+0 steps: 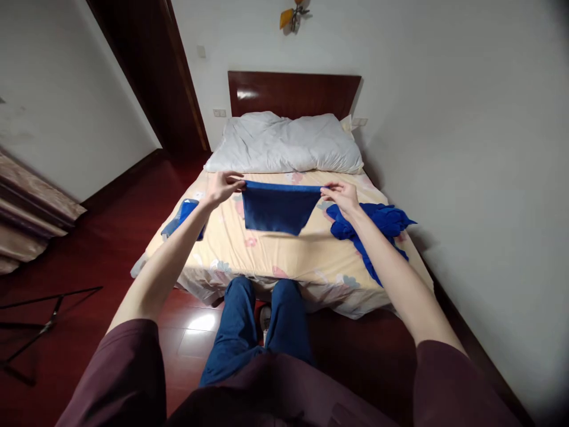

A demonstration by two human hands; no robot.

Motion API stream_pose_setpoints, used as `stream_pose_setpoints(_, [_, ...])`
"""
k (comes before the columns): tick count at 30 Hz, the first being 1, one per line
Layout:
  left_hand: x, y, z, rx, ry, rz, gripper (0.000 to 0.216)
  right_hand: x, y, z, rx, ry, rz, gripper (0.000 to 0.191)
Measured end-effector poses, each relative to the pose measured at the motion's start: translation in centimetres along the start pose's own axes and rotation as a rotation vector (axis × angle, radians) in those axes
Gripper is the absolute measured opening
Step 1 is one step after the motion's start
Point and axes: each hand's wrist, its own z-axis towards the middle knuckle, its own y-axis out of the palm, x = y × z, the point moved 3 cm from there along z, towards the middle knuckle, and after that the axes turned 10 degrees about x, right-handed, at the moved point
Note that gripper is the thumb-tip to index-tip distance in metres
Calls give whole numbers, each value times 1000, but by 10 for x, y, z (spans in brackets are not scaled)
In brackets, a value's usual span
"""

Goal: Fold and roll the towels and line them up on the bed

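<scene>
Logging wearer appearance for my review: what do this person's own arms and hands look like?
The left hand and right hand are bare and ungloved. The forearms are bare too, below short, plain, dark maroon fabric sleeves ending near the elbows.

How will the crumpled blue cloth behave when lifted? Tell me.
The crumpled blue cloth probably flops, given its loose folds. Thin-looking, it's probably light. The strip spread toward the near side of the bed may trail.

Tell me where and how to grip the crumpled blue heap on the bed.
Probably pinch several folds at the far part of the crumpled blue heap, coming from above: they are bunched and look easy to gather. The narrower tail trailing toward the near edge would likely lift only one end.
</scene>
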Motion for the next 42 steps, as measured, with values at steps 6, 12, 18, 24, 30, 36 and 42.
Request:
stream_pose_setpoints(6, [-28,-14,-14,105,194,178,50,36,2,5,56,-173,-22,47])
stream_pose_setpoints(12, [-173,19,-109,86,-204,329,34,167,8,-72,57,331,-175,42])
stream_pose_setpoints(18, [-282,60,-200,133,-561,280,46,264,12,-158,63,629,-277,34])
stream_pose_setpoints(24, [-321,69,-206,249,-649,191,41,290,2,-163,96,672,-285,28])
stream_pose_setpoints(30, [-328,57,-210,231,-658,185,40,296,-8,-158,41,676,-278,26])
stream_pose_setpoints(36, [-330,44,-195,87,-684,241,39,296,-14,-142,-61,692,-282,19])
stream_pose_setpoints(42, [-343,51,-130,44,-710,227,50,299,1,-89,-109,660,-331,31])
